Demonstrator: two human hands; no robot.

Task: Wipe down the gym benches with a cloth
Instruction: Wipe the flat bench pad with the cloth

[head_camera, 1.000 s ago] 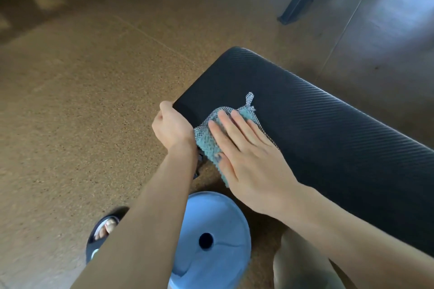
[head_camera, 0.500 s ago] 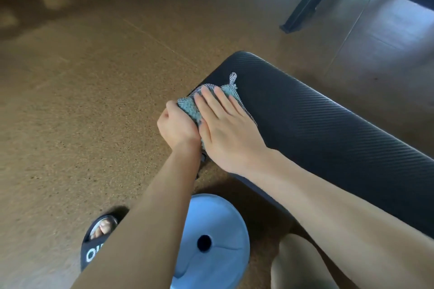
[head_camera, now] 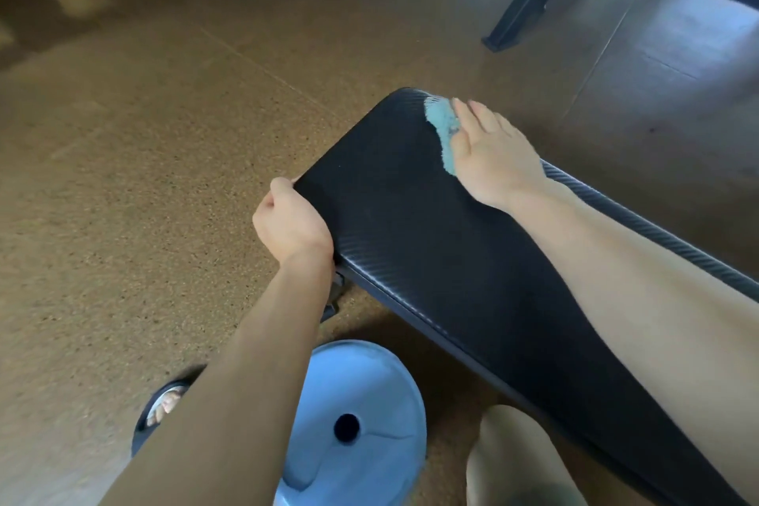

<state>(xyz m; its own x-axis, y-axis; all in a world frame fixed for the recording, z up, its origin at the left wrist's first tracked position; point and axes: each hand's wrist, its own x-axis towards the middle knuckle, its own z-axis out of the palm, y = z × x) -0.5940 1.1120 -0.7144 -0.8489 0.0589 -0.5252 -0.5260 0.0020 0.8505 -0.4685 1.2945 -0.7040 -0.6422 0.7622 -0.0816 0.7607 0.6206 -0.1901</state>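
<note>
Bench: black padded gym bench with ribbed carbon-weave vinyl (head_camera: pixel 431 242) ran from the near right toward the far centre, its rounded end at the far side.
Cloth: pale blue fluffy cleaning cloth (head_camera: pixel 442 123) lay on the bench's far right corner, mostly covered by the right hand, with its left edge showing.
Right hand: right hand (head_camera: pixel 491 152) lay flat on the cloth, fingers straight and close together, palm pressing down; no pinch.
Left hand: left hand (head_camera: pixel 292 224) gripped the bench's left near corner, thumb on the top edge; the fingers were hidden under the pad, so their curl was not fully seen.
Separation: the two hands were well apart, at opposite corners of the bench end.
Floor: speckled brown cork-like floor (head_camera: pixel 123 177) lay under everything.
Weight: light blue round weight plate with a centre hole (head_camera: pixel 353 419) lay flat on the floor, near, just below the bench edge.
Footwear: black slide sandal on a foot (head_camera: pixel 158 411) stood left of the plate.
Background: black metal frame leg (head_camera: pixel 521 0) stood at the far right.
</note>
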